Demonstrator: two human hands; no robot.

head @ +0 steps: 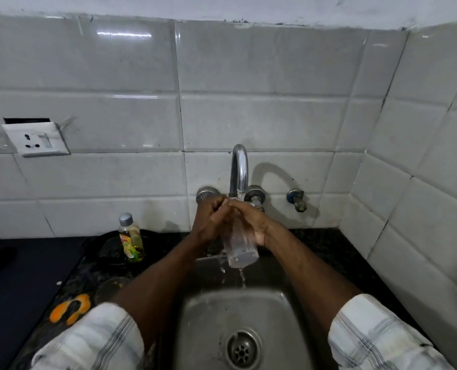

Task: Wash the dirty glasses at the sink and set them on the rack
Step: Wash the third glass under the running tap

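Glass: a clear tumbler (240, 248) is held tilted above the back of the sink (195, 329), its mouth up under the spout and its base toward the camera.
Right hand: the right hand (252, 220) grips the upper body of the tumbler, fingers wrapped round it.
Left hand: the left hand (208, 220) is at the tumbler's mouth, fingers curled over the rim (whether any reach inside cannot be told).
Water: a stream runs from the chrome faucet (239, 166) onto the hands and rim, and a thin trickle falls from the tumbler's base into the sink.
Sink: steel, set into the dark counter (328, 244), with a round drain (243, 349) near its front.
Second glass: another glass (110, 288) stands on the counter just beside the sink's left rim, partly hidden by the left forearm.
Soap: a dish-soap bottle (131, 239) with a grey cap stands upright at the counter's back edge, left of the sink.
Orange item: an orange-and-dark object (71, 312) lies near the counter's front edge, left of the second glass; too blurred to name.
Wall: white tiles, a wall socket (36, 140) at the left, and a small capped tap (298, 200) to the right of the faucet.
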